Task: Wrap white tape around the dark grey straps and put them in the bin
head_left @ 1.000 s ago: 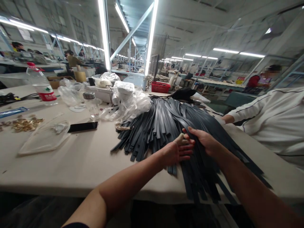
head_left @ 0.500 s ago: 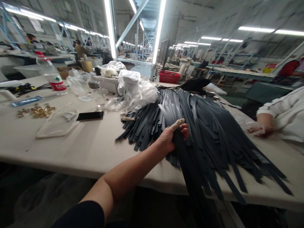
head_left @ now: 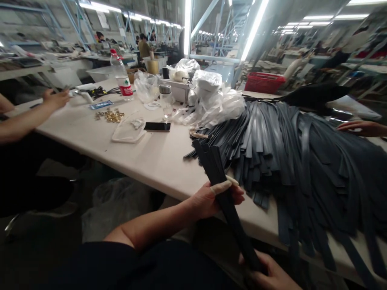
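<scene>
A bundle of dark grey flat straps (head_left: pixel 216 165) slants across in front of me, its fanned ends above my left hand. My left hand (head_left: pixel 219 197) is closed round the bundle, and pale covers sit on its thumb and a finger. Lower down, my right hand (head_left: pixel 266 270) grips the same straps near the bottom edge of the view. A large heap of similar straps (head_left: pixel 302 161) lies on the table to the right, some hanging over the front edge.
On the pale table (head_left: pixel 145 161) are a phone (head_left: pixel 157 127), brass-coloured fittings (head_left: pixel 114 116), a red-capped bottle (head_left: pixel 123 82), a glass jar (head_left: pixel 165 102) and clear plastic bags (head_left: pixel 211 100). A person's hands (head_left: pixel 56 98) work at the left; another hand (head_left: pixel 363 128) is at the right.
The view has swung right-to-left, so the table things sit further right. My left hand has lifted the straps off the heap towards me, and my right hand has come into view holding them.
</scene>
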Action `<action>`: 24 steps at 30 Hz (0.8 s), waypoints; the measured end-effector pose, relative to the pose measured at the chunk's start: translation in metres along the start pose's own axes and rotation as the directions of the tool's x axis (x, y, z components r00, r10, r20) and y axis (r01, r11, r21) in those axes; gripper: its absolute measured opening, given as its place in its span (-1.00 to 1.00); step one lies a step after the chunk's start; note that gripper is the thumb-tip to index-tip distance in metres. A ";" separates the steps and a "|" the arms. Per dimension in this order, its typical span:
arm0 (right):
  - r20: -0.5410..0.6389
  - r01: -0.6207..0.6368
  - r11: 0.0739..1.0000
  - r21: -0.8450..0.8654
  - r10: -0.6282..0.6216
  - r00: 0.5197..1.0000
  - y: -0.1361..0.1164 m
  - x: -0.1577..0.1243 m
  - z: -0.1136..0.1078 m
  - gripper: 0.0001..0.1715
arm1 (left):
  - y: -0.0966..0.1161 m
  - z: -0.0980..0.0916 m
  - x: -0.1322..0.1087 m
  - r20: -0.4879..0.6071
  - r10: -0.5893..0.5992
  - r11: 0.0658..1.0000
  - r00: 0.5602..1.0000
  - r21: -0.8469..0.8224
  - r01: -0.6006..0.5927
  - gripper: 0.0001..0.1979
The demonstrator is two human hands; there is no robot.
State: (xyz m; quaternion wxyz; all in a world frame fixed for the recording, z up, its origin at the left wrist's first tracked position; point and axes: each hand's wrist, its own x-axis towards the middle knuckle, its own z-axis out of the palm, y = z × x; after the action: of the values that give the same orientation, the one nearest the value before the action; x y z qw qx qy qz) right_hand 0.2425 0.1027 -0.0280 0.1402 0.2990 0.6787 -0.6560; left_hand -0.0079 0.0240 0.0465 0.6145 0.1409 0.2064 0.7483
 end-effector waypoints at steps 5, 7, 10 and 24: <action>0.265 0.027 0.996 0.090 -0.050 0.963 -0.077 0.046 0.012 -0.39 | -0.001 -0.028 -0.025 0.070 -0.045 0.988 0.997 0.152 0.034 -0.64; 0.344 0.061 0.995 0.085 -0.086 0.935 -0.102 0.067 0.021 -0.34 | 0.000 -0.041 -0.033 0.095 -0.127 0.954 0.987 0.285 0.095 -0.59; 0.383 0.144 0.990 0.011 -0.137 0.913 -0.126 0.092 0.035 -0.31 | 0.009 -0.056 -0.046 0.057 -0.105 0.907 0.993 0.415 0.072 -0.52; 0.158 0.219 0.934 -0.283 -0.180 0.971 -0.135 0.090 0.056 -0.19 | 0.063 -0.094 -0.092 -0.334 0.406 0.837 0.851 0.509 -0.200 -0.41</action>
State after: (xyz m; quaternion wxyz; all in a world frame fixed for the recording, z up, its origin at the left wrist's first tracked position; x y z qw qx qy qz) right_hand 0.0814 0.0738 0.0228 0.1600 0.1609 0.7862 -0.5749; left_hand -0.0875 -0.0887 -0.0016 0.3735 0.1443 0.4804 0.7804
